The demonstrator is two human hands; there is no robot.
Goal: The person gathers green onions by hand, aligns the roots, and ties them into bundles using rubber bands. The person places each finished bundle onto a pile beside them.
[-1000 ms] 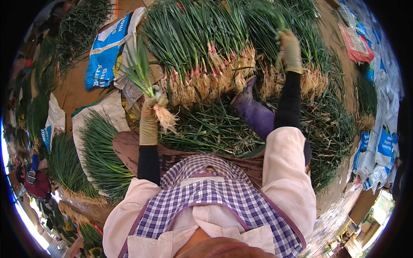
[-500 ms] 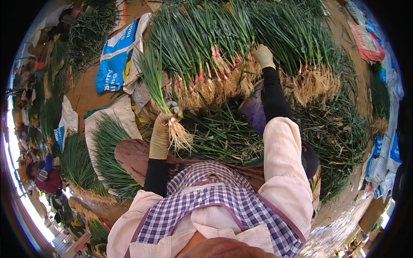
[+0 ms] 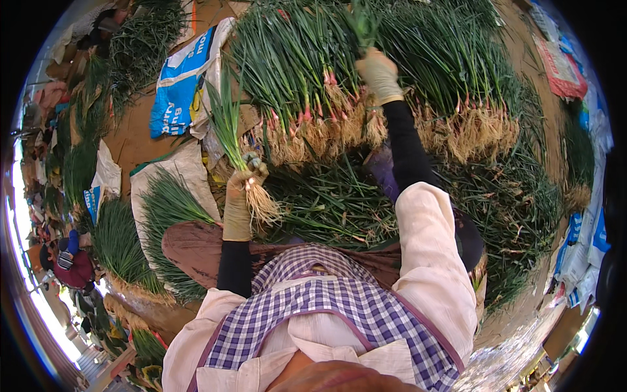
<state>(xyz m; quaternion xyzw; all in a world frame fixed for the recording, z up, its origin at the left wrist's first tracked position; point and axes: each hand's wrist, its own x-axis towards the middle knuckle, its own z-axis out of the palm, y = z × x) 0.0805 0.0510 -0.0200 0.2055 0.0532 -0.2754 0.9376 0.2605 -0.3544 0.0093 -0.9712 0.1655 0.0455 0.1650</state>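
My left hand (image 3: 247,175), in a tan glove, is closed around a small bunch of spring onions (image 3: 226,127). Their green leaves point up and away, and pale trimmed-looking roots hang below the fist. Farther off to the right, my gloved right hand (image 3: 378,70) is closed on spring onions whose leaves (image 3: 362,27) rise blurred beyond the fingers; how many it holds is hidden. It reaches over a long row of spring onions (image 3: 281,72), laid side by side with pinkish bulbs and tan roots toward me.
Loose green leaf scraps (image 3: 326,196) cover the ground before my knees. Another onion pile (image 3: 457,72) lies at the right. Blue and white sacks (image 3: 176,88) and a pale sack (image 3: 196,179) with onions are on the left. A person (image 3: 73,264) sits far left.
My right hand has moved left and farther away, with blurred leaves now showing beyond it. My left hand, still on its bunch, has shifted slightly left.
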